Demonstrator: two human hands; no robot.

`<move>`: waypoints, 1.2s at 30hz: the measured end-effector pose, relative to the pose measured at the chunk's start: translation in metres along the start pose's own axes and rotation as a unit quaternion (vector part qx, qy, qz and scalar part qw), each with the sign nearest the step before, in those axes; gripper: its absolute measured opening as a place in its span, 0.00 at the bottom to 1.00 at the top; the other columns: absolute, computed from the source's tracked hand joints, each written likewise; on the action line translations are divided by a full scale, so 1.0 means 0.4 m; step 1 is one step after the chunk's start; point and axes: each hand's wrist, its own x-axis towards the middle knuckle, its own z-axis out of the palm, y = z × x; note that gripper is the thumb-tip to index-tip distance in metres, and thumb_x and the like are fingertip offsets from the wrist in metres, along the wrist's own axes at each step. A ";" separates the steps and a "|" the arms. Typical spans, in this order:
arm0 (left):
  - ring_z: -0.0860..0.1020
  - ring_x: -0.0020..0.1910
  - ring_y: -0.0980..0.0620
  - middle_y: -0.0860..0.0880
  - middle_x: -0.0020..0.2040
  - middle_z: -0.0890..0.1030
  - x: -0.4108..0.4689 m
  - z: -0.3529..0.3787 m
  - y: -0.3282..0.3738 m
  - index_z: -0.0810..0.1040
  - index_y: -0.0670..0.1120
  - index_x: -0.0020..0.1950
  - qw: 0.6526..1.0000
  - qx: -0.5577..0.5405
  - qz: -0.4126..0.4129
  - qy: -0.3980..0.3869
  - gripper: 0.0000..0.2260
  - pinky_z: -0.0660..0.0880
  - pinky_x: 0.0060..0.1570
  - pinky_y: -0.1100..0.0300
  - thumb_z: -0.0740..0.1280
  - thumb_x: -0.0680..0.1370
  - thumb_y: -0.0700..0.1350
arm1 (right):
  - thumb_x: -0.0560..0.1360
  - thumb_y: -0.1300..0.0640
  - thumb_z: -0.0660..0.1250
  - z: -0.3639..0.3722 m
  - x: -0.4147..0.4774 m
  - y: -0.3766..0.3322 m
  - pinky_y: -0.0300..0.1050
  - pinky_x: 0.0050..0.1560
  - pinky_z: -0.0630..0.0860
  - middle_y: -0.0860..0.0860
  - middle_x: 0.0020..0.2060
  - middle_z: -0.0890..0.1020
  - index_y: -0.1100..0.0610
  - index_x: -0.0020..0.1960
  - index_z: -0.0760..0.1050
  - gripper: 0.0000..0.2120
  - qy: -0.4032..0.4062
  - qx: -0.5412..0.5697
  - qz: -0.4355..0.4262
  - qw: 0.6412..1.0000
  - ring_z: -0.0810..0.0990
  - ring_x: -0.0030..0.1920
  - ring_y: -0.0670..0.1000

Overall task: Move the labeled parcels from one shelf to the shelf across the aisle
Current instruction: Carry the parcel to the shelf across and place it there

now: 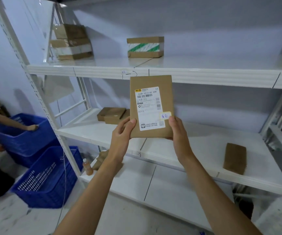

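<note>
Two hands, left hand (122, 131) and right hand (177, 133), each grip pinching a bottom corner of the labeled parcel (151, 106), held upright before the middle shelf (196, 146); probably placing step, next laying it flat there.

Flat brown parcel (151, 106) upright, label facing cam, held.

left hand (122, 131), right hand (177, 131), raised, grips closed
</note>
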 end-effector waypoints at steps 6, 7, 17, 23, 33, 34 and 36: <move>0.85 0.57 0.55 0.51 0.59 0.87 0.043 -0.120 0.040 0.80 0.49 0.69 1.000 0.000 0.021 -0.012 0.29 0.80 0.65 0.48 0.69 0.73 0.64 | 0.83 0.42 0.61 0.120 -0.007 -0.029 0.46 0.62 0.79 0.38 0.53 0.87 0.43 0.61 0.76 0.11 0.021 0.008 -0.015 1.000 0.85 0.55 0.40; 0.85 0.56 0.56 0.52 0.58 0.87 0.049 -0.136 0.042 0.80 0.49 0.69 1.000 0.001 0.022 -0.019 0.27 0.80 0.65 0.48 0.69 0.75 0.62 | 0.83 0.42 0.61 0.135 -0.007 -0.030 0.47 0.62 0.80 0.39 0.52 0.87 0.43 0.61 0.77 0.11 0.026 0.006 -0.017 0.999 0.85 0.56 0.41; 0.84 0.61 0.49 0.51 0.59 0.88 0.092 -0.170 0.044 0.82 0.53 0.67 0.998 -0.012 0.026 -0.057 0.26 0.76 0.68 0.42 0.69 0.73 0.65 | 0.73 0.31 0.65 0.171 -0.008 -0.009 0.60 0.70 0.75 0.47 0.61 0.86 0.49 0.68 0.75 0.31 0.076 0.003 -0.026 0.997 0.83 0.63 0.49; 0.85 0.59 0.50 0.51 0.56 0.88 0.080 -0.176 0.018 0.81 0.52 0.68 0.999 -0.018 0.022 -0.039 0.29 0.78 0.66 0.43 0.69 0.72 0.66 | 0.79 0.38 0.65 0.165 0.015 0.001 0.52 0.67 0.78 0.47 0.58 0.87 0.51 0.67 0.75 0.23 0.037 -0.003 -0.033 0.999 0.85 0.60 0.47; 0.87 0.51 0.52 0.48 0.56 0.88 0.106 -0.268 0.002 0.79 0.49 0.69 1.000 0.001 0.010 -0.009 0.19 0.83 0.51 0.58 0.67 0.81 0.56 | 0.83 0.50 0.61 0.263 0.036 0.008 0.30 0.49 0.79 0.40 0.51 0.88 0.48 0.60 0.78 0.10 -0.011 0.009 -0.038 0.999 0.86 0.53 0.39; 0.87 0.51 0.53 0.49 0.56 0.88 0.115 -0.279 0.003 0.79 0.49 0.69 1.000 0.004 0.014 -0.007 0.19 0.83 0.50 0.59 0.67 0.81 0.56 | 0.82 0.49 0.61 0.277 0.041 0.008 0.30 0.49 0.79 0.39 0.51 0.88 0.48 0.61 0.78 0.11 -0.014 0.008 -0.043 0.999 0.86 0.54 0.40; 0.87 0.52 0.54 0.51 0.55 0.88 0.132 -0.303 0.008 0.79 0.51 0.69 1.000 0.000 0.022 -0.007 0.23 0.83 0.53 0.58 0.67 0.78 0.59 | 0.78 0.44 0.63 0.306 0.049 0.009 0.31 0.50 0.79 0.38 0.52 0.88 0.48 0.64 0.76 0.17 -0.014 0.012 -0.051 0.999 0.86 0.56 0.41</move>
